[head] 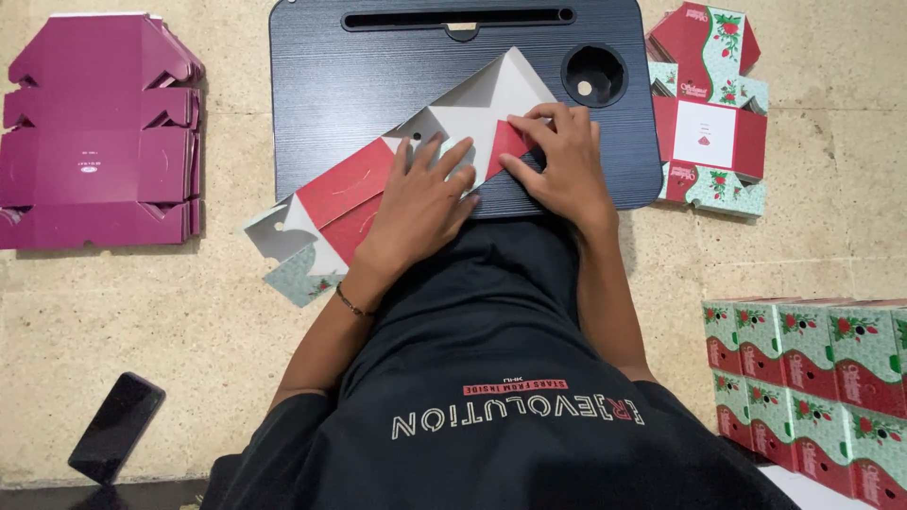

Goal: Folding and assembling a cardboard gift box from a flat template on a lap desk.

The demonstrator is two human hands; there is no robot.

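- Hands are both down on a flat box blank [378,189], red and white with a green floral corner, lying slantwise across the near edge of a dark lap tray [331,85] and hanging off its near-left side over the floor.
- Left hand [420,194] lies flat with its fingers spread, palm pressing the middle of the blank. Not pinching anything, just holding it down.
- Right hand [557,161] is just right of it, fingers curled over a red flap, thumb and fingertips pressed on the fold. Can't tell if it's actually pinching the flap or only pushing on it.
- Tray has a long slot along the far edge and a round cup hole at far right.
- Stack of flat purple blanks [99,132] sits on the floor far left.
- Pile of flat red and green blanks [709,132] is just right of the tray.
- Finished boxes [812,387] are stacked near right.
- Phone [115,427] lies on the floor near left.
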